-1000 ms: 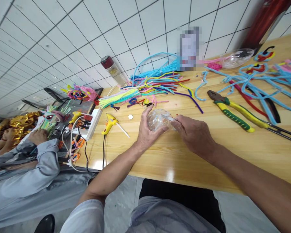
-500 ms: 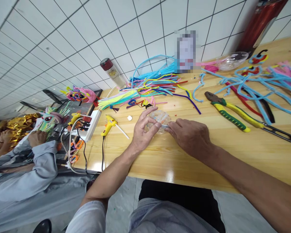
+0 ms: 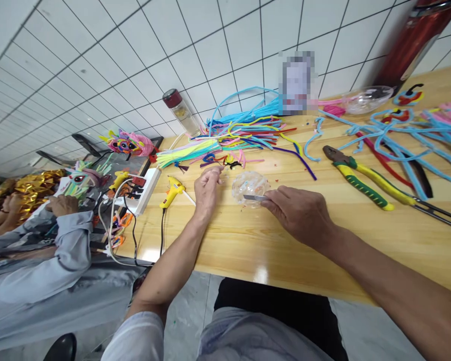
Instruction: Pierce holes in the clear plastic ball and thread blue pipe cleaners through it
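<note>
Tabletop (image 3: 229,250), right hand (image 3: 300,208) gripping blade (image 3: 252,197), unreadable label (image 3: 177,184)

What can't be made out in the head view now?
Head view:
Thin grey metal blade: rear end, inside the right hand.
Slim white stick: far end, behind the left hand.
Anything the left hand pinches: too small.
Tall red cylindrical flask: top, cut by upper edge.
</note>
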A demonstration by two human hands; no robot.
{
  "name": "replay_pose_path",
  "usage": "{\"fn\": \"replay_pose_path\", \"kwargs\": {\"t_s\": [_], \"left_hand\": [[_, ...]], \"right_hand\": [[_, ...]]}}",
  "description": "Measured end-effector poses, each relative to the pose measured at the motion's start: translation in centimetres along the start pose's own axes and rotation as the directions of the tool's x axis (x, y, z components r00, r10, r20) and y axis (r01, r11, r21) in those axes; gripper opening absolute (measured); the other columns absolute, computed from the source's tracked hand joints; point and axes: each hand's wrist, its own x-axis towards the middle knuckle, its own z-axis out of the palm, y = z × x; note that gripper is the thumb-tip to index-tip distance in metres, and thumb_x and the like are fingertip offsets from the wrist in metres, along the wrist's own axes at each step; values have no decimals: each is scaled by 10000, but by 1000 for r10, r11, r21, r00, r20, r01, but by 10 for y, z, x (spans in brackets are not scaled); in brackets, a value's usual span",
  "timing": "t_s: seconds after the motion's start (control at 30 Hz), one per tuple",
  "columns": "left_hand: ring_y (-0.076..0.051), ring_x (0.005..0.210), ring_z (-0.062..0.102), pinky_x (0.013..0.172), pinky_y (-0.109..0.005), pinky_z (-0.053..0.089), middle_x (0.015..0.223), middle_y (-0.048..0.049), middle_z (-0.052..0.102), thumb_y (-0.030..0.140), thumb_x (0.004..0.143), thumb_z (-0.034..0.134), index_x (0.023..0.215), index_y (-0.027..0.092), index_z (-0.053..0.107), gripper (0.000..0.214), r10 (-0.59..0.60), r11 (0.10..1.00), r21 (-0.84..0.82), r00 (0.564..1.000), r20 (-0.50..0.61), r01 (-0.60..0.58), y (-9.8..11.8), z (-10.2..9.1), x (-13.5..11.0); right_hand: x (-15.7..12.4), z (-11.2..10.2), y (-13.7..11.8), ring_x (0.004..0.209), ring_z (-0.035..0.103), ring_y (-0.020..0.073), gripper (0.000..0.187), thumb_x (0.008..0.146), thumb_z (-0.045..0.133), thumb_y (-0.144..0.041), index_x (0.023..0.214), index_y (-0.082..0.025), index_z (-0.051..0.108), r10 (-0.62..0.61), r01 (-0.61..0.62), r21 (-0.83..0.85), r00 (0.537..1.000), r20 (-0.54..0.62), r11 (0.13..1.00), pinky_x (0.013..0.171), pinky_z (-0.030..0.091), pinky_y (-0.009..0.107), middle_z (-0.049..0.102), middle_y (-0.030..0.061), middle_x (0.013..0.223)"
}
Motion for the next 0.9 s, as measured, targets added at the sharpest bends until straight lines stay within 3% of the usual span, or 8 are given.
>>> {"fn": "replay_pose_path", "kwargs": {"t_s": [0.1, 0.17, 0.27, 0.33, 0.47, 0.57, 0.67, 0.9], "left_hand": [[-230, 1063, 691, 993, -420, 548, 1122, -74, 736, 446, 852, 724, 839, 209, 708, 238, -25, 996, 91, 999, 32, 22, -11, -6, 8], [-236, 1075, 685, 991, -417, 545, 1125, -79, 734, 486, 848, 734, 927, 209, 733, 288, -15, 992, 122, 999, 31, 11, -11, -8, 8], [-261, 1152, 674, 1067, -447, 506, 1120, -96, 745, 592, 965, 553, 860, 193, 750, 457, 12, 990, 138, 999, 32, -16, 1, -7, 1], [-278, 1251, 641, 1091, -465, 498, 1259, -106, 714, 656, 999, 443, 976, 208, 765, 552, 73, 991, 106, 992, 101, -84, 12, -6, -8], [-313, 1499, 458, 1160, -494, 473, 1624, -100, 462, 708, 930, 563, 1461, 309, 542, 665, 223, 970, 2, 886, 406, -245, 28, 4, -25], [-319, 1546, 402, 1252, -535, 369, 1623, -129, 459, 597, 927, 660, 1490, 289, 491, 664, 234, 951, 54, 818, 526, -306, 33, 12, -33], [-310, 1485, 482, 1237, -540, 388, 1544, -139, 536, 528, 929, 694, 1428, 268, 526, 587, 226, 946, 79, 813, 536, -316, 34, 16, -37], [-305, 1425, 497, 1194, -521, 432, 1464, -123, 531, 607, 833, 779, 1449, 287, 505, 746, 302, 912, 158, 880, 367, -379, 32, 18, -39]], "right_hand": [[0, 2, 6, 653, 597, 145, 453, 1114, 406, -413, 904, -157, 715, 69, -69, 1, 998, -8, 998, 601, 282, 290, 707, 35, 756], [1, 3, 10, 671, 612, 150, 498, 1123, 359, -432, 902, -157, 711, 127, -127, 12, 992, 1, 992, 590, 273, 290, 722, 47, 781], [2, 5, 15, 663, 605, 156, 563, 1125, 310, -472, 863, -157, 696, 196, -196, 28, 980, 25, 980, 581, 264, 291, 713, 57, 759], [3, 5, 18, 655, 598, 156, 570, 1125, 301, -474, 849, -158, 687, 216, -218, 40, 975, 42, 975, 587, 272, 292, 702, 59, 742], [3, 6, 18, 651, 588, 158, 565, 1123, 287, -464, 866, -157, 686, 231, -236, 47, 969, 91, 971, 591, 279, 295, 699, 62, 746], [3, 4, 17, 636, 578, 160, 572, 1122, 276, -469, 866, -158, 683, 233, -239, 35, 965, 119, 970, 579, 268, 296, 690, 63, 732], [4, 2, 15, 632, 578, 158, 554, 1122, 285, -447, 860, -157, 679, 220, -226, 42, 968, 118, 973, 574, 268, 292, 682, 61, 727], [3, 1, 10, 623, 571, 153, 559, 1125, 277, -450, 853, -160, 671, 169, -177, 55, 978, 124, 983, 570, 243, 298, 698, 66, 750]]}}
